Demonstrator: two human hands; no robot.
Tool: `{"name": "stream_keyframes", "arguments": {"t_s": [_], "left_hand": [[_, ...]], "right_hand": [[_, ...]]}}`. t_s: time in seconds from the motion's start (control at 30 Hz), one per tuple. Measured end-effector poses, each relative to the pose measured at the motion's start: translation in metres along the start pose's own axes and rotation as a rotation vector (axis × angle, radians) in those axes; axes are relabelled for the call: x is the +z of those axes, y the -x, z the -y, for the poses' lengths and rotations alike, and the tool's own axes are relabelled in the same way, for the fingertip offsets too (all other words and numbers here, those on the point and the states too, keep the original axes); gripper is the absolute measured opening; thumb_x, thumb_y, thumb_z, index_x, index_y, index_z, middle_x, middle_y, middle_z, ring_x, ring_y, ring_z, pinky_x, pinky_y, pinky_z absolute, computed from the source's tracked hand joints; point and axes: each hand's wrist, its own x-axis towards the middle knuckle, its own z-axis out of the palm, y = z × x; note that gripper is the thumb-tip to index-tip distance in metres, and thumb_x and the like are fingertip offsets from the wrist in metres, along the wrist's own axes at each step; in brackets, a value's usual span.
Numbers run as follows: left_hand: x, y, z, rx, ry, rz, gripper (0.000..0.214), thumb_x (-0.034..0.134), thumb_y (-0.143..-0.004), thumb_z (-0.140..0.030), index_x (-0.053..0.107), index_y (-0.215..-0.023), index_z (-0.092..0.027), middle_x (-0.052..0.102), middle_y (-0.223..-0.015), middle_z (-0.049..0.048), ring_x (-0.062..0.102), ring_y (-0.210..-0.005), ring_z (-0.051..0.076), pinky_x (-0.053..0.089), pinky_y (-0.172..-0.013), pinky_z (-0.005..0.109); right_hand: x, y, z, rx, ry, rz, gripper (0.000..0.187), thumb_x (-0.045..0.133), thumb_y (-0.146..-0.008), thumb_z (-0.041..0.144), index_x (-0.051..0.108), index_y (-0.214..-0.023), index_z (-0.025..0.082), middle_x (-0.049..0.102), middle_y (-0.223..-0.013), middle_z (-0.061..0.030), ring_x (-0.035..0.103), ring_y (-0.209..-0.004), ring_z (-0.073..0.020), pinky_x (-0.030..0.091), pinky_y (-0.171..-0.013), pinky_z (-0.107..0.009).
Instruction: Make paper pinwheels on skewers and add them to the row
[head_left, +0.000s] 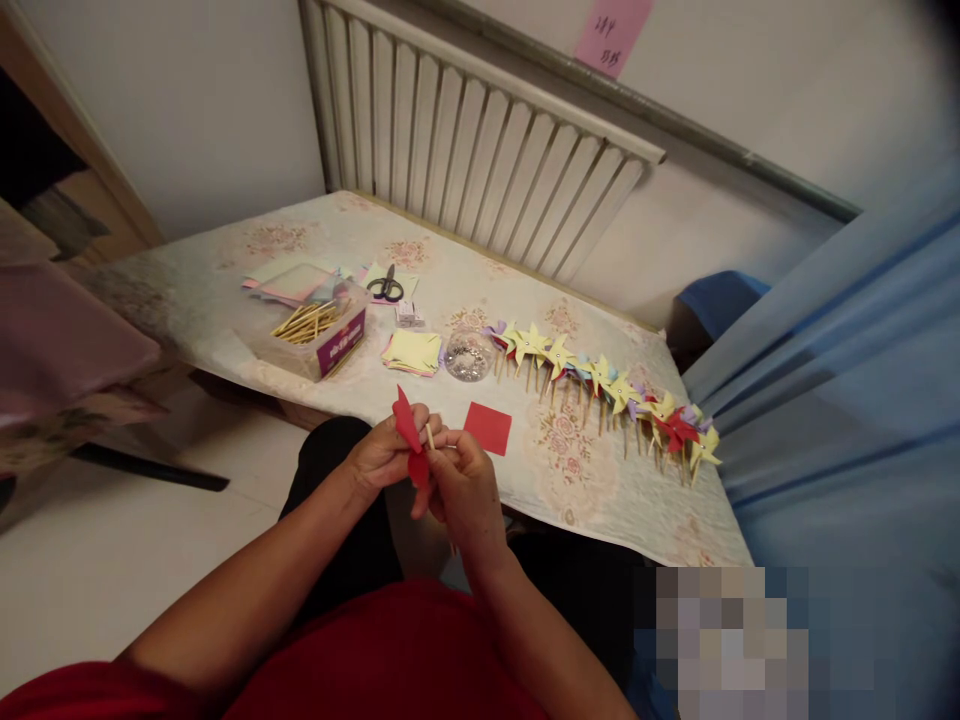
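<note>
Left: your left hand [381, 452], fingers gripping red paper [406, 422], held at the near edge of the surface [465, 275]; likely light, soft, easily creased, best taken at its centre; bright, pointed, curled. Beside it: one pale stick [430, 436], slim, probably stiff, pinched by your right hand [466, 490]. Right: one flat red square [487, 428].

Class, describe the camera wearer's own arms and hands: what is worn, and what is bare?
The left hand and right hand are bare, without gloves. The left forearm and right forearm are uncovered, with no watch or bracelet visible. A red left sleeve shows, matching the red top; no right sleeve is in view.
</note>
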Motion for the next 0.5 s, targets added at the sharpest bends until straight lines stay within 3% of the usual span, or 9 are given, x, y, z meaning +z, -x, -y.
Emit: {"name": "stream_keyframes", "arguments": {"t_s": [0.2,0.5], "left_hand": [[-0.0052,0.0000,0.0014,0.001,-0.009,0.030,0.034,0.087,-0.064,-0.017,0.053,-0.062,-0.016,0.053,-0.065,-0.0025,0.057,-0.059,0.012,0.053,-0.047,0.021],[0.0032,-0.0003,-0.0006,-0.012,-0.020,-0.014,0.036,0.090,-0.059,-0.015,0.054,-0.060,-0.014,0.055,-0.065,-0.0012,0.057,-0.061,0.012,0.055,-0.050,0.022]], "right_hand": [[-0.0006,-0.0012,-0.0005,0.005,-0.016,0.009,0.022,0.061,-0.082,0.040,0.054,-0.092,0.021,0.064,-0.052,0.0057,0.052,-0.032,-0.0099,0.024,-0.033,-0.015],[0.0001,-0.0006,0.0001,-0.018,-0.005,-0.038,0.020,0.061,-0.083,0.039,0.054,-0.089,0.021,0.061,-0.049,0.0072,0.046,-0.031,-0.0075,0.030,-0.036,-0.016]]}}
